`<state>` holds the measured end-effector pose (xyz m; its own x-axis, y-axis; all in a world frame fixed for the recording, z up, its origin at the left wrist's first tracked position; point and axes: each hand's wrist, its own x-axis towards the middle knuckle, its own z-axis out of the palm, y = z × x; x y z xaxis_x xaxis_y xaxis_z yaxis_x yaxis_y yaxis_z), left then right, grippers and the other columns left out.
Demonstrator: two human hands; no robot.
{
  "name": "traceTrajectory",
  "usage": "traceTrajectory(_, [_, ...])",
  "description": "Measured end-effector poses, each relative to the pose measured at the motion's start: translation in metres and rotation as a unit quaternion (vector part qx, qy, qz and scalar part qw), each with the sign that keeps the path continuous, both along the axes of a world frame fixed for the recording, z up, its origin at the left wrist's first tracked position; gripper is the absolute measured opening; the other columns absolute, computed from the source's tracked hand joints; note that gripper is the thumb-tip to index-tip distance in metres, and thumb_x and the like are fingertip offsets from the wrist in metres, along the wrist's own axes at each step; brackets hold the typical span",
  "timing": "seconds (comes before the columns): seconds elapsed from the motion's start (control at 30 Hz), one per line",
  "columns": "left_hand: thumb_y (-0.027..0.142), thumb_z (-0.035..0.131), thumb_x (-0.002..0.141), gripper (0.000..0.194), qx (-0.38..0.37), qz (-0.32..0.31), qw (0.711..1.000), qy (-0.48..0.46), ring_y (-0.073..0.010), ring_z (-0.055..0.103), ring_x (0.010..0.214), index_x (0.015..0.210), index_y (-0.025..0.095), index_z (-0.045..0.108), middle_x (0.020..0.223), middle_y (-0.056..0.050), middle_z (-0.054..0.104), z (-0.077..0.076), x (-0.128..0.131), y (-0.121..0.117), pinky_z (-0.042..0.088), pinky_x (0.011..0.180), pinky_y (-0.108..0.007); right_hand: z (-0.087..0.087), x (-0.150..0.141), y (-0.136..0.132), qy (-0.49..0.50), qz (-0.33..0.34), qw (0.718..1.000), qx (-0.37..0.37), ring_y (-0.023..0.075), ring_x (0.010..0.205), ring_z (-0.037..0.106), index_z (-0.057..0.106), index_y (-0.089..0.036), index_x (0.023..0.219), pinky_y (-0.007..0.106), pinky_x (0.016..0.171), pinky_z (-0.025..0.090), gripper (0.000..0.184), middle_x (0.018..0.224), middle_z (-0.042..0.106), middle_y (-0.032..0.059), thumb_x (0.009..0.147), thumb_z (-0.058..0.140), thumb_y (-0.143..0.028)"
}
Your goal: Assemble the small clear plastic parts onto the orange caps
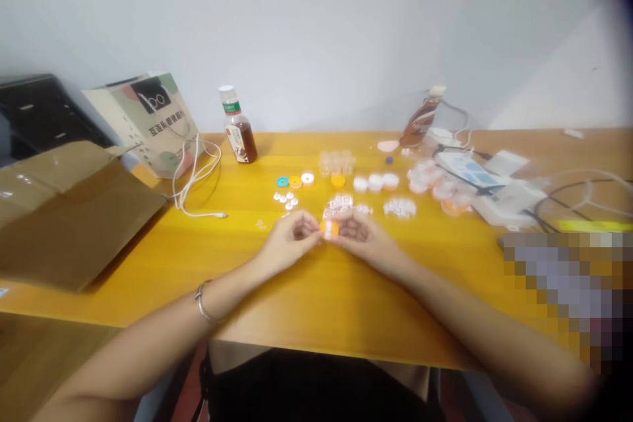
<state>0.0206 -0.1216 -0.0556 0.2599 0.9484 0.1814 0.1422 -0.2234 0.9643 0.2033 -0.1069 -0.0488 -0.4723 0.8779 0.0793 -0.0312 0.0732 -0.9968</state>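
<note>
Both my hands meet over the middle of the yellow table (316,290). My left hand (289,241) and my right hand (363,237) pinch one small orange round cap (329,229) between their fingertips. My left wrist wears a thin metal bracelet. Just beyond my fingers lie heaps of small white pieces (339,204) and a second white heap (399,208). A teal, an orange and a white ring (295,181) sit in a row further back.
A brown tea bottle (239,128) stands at the back, a second bottle (420,120) leans to the right. A paper bag (151,120), flat cardboard (69,211) and a white cable (198,178) lie left. Small lidded cups (435,184), a power strip (469,171) and wires lie right.
</note>
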Motion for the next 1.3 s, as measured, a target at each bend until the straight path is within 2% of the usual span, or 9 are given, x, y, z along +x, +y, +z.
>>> traceTrajectory(0.2, [0.025, 0.059, 0.077, 0.015, 0.006, -0.001, 1.0, 0.016, -0.0099, 0.057, 0.067, 0.08, 0.013, 0.051, 0.075, -0.003, 0.06, 0.0, 0.0009, -0.0005, 0.044, 0.062, -0.022, 0.0018, 0.0002, 0.0004, 0.019, 0.007, 1.0, -0.014, 0.0111, 0.076, 0.061, 0.056, -0.02, 0.09, 0.032, 0.08, 0.049, 0.02, 0.09, 0.064, 0.0024, 0.074, 0.064, -0.03])
traceTrajectory(0.47, [0.027, 0.063, 0.073, 0.02, 0.006, 0.012, 1.0, 0.02, -0.0081, 0.053, 0.061, 0.078, 0.014, 0.05, 0.072, -0.001, 0.058, -0.0041, 0.0031, 0.0004, 0.041, 0.057, -0.021, -0.0009, -0.0001, 0.0018, 0.003, -0.008, 1.0, 0.009, 0.0121, 0.073, 0.061, 0.058, -0.02, 0.088, 0.033, 0.078, 0.05, 0.022, 0.081, 0.063, 0.001, 0.072, 0.066, -0.033])
traceTrajectory(0.63, [0.025, 0.066, 0.07, 0.022, -0.02, 0.017, 1.0, -0.009, -0.0064, 0.05, 0.056, 0.074, 0.014, 0.046, 0.064, 0.003, 0.053, -0.0051, 0.0064, 0.0012, 0.039, 0.054, -0.019, -0.002, -0.0005, 0.0014, 0.01, -0.007, 1.0, 0.007, 0.0124, 0.074, 0.062, 0.059, -0.02, 0.086, 0.034, 0.08, 0.051, 0.023, 0.087, 0.065, 0.0021, 0.07, 0.068, -0.033])
traceTrajectory(0.87, [0.022, 0.068, 0.066, 0.027, -0.094, -0.005, 0.993, -0.068, -0.0081, 0.056, 0.058, 0.073, 0.015, 0.043, 0.065, 0.003, 0.056, -0.0018, 0.0065, 0.0038, 0.041, 0.059, -0.022, -0.0026, -0.0005, 0.0005, 0.008, -0.008, 1.0, 0.013, 0.014, 0.078, 0.063, 0.059, -0.02, 0.085, 0.034, 0.081, 0.05, 0.022, 0.086, 0.067, 0.0027, 0.07, 0.067, -0.033])
traceTrajectory(1.07, [0.023, 0.069, 0.066, 0.027, -0.099, -0.002, 0.992, -0.082, -0.0087, 0.058, 0.059, 0.073, 0.015, 0.044, 0.064, 0.003, 0.058, 0.0, 0.0036, 0.0037, 0.043, 0.062, -0.023, -0.0039, -0.0008, -0.0004, 0.001, 0.017, 1.0, 0.011, 0.0142, 0.084, 0.063, 0.057, -0.02, 0.096, 0.035, 0.085, 0.049, 0.033, 0.099, 0.064, 0.0047, 0.066, 0.071, -0.028])
traceTrajectory(1.3, [0.027, 0.065, 0.073, 0.023, -0.095, -0.027, 0.991, -0.086, -0.0095, 0.061, 0.063, 0.08, 0.014, 0.047, 0.072, 0.0, 0.061, 0.0, 0.0004, 0.0053, 0.045, 0.066, -0.024, -0.0011, -0.0011, -0.0018, -0.01, 0.0, 1.0, 0.019, 0.0151, 0.085, 0.063, 0.057, -0.021, 0.096, 0.037, 0.087, 0.049, 0.031, 0.097, 0.064, 0.0046, 0.069, 0.069, -0.03])
